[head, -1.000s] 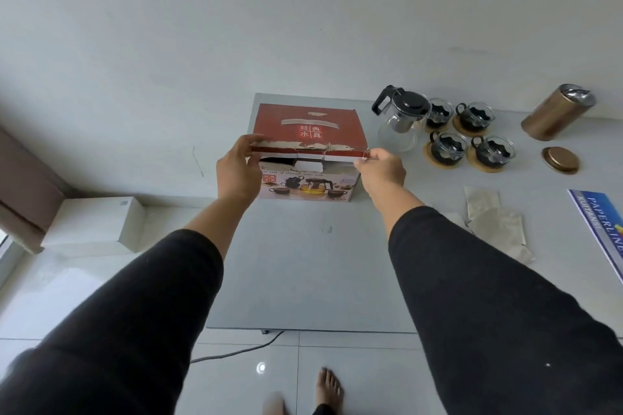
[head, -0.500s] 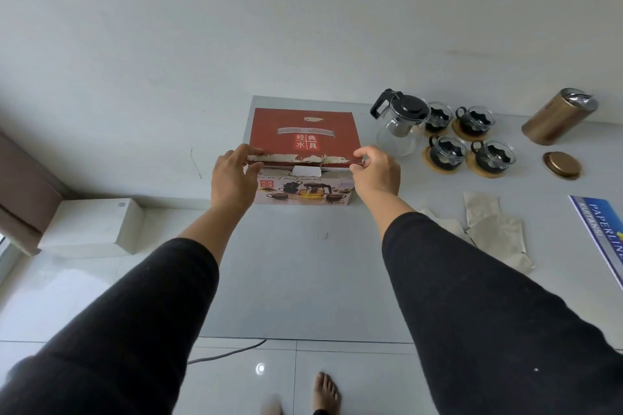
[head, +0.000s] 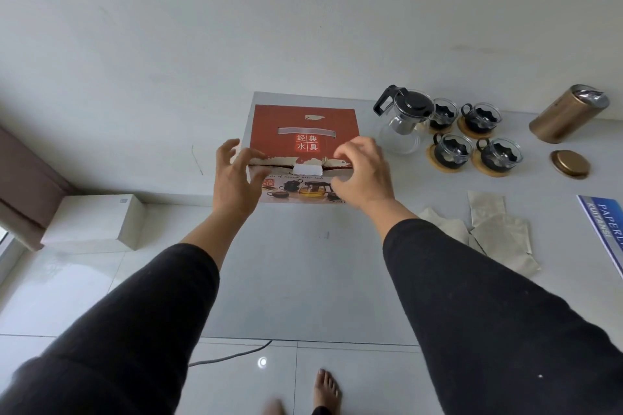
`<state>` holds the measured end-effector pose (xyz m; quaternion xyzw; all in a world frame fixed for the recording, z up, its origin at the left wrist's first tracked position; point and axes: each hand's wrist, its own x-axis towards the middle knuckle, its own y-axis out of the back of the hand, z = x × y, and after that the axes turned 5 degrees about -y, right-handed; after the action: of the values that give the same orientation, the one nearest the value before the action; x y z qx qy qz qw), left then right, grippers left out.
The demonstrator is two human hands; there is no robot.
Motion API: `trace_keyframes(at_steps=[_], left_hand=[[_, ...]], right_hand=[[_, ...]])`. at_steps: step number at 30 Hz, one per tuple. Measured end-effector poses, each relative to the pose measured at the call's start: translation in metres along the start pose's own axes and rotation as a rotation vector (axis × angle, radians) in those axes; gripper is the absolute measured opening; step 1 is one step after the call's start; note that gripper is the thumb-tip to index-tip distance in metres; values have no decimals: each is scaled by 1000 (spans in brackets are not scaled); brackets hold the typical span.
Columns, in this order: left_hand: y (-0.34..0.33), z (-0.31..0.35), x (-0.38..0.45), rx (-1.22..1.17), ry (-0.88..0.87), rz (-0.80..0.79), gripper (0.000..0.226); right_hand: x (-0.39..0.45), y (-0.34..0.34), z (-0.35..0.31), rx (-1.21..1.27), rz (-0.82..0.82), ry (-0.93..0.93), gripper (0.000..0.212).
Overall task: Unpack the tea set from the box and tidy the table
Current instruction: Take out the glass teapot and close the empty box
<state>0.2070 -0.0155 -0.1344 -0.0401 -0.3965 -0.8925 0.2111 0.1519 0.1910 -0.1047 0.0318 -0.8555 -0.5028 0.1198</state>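
Observation:
The red tea set box (head: 303, 126) lies on the grey table (head: 303, 280) at its far left corner, with its lid flap down. My left hand (head: 234, 182) hovers at the box's front left corner, fingers spread and holding nothing. My right hand (head: 364, 172) is in front of the box's right front edge, fingers loosely curled and holding nothing. To the right of the box stand the glass teapot (head: 401, 125) with a black lid and several glass cups (head: 451, 152) on round wooden coasters.
A gold canister (head: 566, 114) lies tilted at the far right, its lid (head: 569, 163) beside it. Crumpled paper wrappers (head: 495, 232) and a blue booklet (head: 606, 229) lie on the right. On the floor are a white box (head: 91, 222), a cable (head: 229, 355) and my foot (head: 327, 391).
The box lid has come down from raised to flat. Both hands have let go of the flap's front edge and drawn slightly back.

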Motion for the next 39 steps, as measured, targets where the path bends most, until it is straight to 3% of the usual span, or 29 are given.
trace_keyframes(at_steps=[2,4,8,12,15,21,25,29,33,39], left_hand=[[-2,2,0,90,-95,-17,32],[-5,10,5,104,-130,-45,43],[-5,25,14,9,-44,-94,60],[-4,22,19,-63,26,-24,53],[-6,22,26,-127,146,35,49],[-6,27,35,-147,275,57,42],[-9,31,39,-22,108,44,34],[-16,47,60,195,-101,-116,32],[-32,61,74,342,-143,-253,37],[-39,71,89,439,-142,-302,35]], right_hand=[[-3,-8,-2,-60,-56,100,33],[-4,-15,-5,-69,-2,129,33],[-4,-25,-4,-56,149,175,30],[-6,-31,-4,-36,220,166,21],[-11,-32,-9,70,118,57,7],[2,-27,-27,238,-39,-328,12],[4,-27,-29,279,-20,-388,9],[-2,-30,-27,328,42,-322,7],[-2,-34,-29,400,86,-375,15],[3,-37,-35,593,102,-551,24]])
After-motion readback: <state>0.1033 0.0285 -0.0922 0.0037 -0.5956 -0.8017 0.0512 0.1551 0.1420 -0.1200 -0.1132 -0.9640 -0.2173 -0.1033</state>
